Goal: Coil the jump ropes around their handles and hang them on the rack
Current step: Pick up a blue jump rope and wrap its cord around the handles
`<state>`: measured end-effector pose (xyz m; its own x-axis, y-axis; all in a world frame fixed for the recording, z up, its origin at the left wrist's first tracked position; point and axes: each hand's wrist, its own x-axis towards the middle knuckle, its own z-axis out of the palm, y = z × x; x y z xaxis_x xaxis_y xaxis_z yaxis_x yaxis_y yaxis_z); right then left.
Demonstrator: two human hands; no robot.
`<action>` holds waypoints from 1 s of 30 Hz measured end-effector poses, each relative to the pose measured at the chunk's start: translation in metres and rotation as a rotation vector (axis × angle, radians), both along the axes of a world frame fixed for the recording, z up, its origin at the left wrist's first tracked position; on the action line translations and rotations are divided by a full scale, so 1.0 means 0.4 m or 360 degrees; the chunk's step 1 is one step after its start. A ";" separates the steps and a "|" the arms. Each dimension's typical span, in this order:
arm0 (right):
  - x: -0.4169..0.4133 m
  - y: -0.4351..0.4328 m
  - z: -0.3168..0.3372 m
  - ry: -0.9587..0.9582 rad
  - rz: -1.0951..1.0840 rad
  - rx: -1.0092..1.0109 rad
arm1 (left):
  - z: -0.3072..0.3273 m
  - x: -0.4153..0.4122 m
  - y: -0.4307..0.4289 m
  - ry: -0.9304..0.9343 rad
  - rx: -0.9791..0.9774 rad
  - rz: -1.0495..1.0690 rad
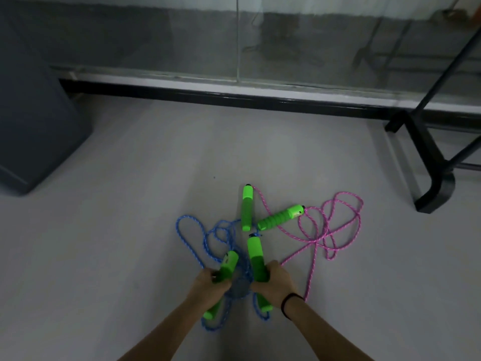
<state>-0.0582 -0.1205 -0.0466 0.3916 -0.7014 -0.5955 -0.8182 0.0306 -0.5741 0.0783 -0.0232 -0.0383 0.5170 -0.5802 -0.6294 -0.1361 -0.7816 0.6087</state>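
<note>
At the far left a dark grey bin (39, 126) stands on the pale floor (130, 178). Near, left of centre, the blue jump rope (240, 286) lies in loose, tangled loops, not yet coiled. Both of its green handles are held: the left hand (208, 284) is closed round the left handle (225, 268), and the right hand (273, 282) is wrapped round the right handle (256, 256).

Just beyond, 2 more green handles, the far handle (246, 208) and the slanted handle (281, 217), lie untouched on the floor. The pink jump rope (316, 241) is spread in loops to their right. At the far right a black frame (426, 160), probably the rack, stands well apart from the ropes.

The step in hand is judged to be the pick-up of the blue rope. Next, the 2 held handles would need to be brought together in 1 hand so the cord can be wound round them. The tangle may have to be freed first.
</note>
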 end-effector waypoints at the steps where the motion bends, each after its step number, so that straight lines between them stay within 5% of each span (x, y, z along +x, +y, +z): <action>1: 0.012 0.001 0.039 -0.0106 -0.0024 0.0081 | 0.039 -0.004 -0.015 0.0077 -0.0098 0.0079; 6: 0.052 0.017 0.318 -0.0586 -0.0215 0.0428 | 0.356 -0.017 -0.086 0.0515 -0.0525 0.0396; 12: 0.038 -0.017 0.841 -0.0813 -0.0333 0.0183 | 0.885 -0.043 -0.132 0.0823 -0.0882 0.0411; 23: -0.005 -0.070 1.954 -0.1034 0.0138 -0.0295 | 1.951 -0.027 -0.151 0.0767 -0.1111 -0.0176; 28: -0.083 -0.066 2.293 -0.1100 0.0497 -0.0665 | 2.270 -0.060 -0.120 0.0530 -0.1202 -0.0236; 30: -0.116 -0.095 2.395 -0.1338 0.0318 -0.0601 | 2.355 -0.058 -0.102 0.0537 -0.1225 -0.0328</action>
<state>-0.1046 -0.1585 0.9114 0.7235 -0.6636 0.1902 -0.1010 -0.3743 -0.9218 0.0549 -0.0639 0.9035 0.2108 -0.9697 -0.1236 0.0536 -0.1148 0.9919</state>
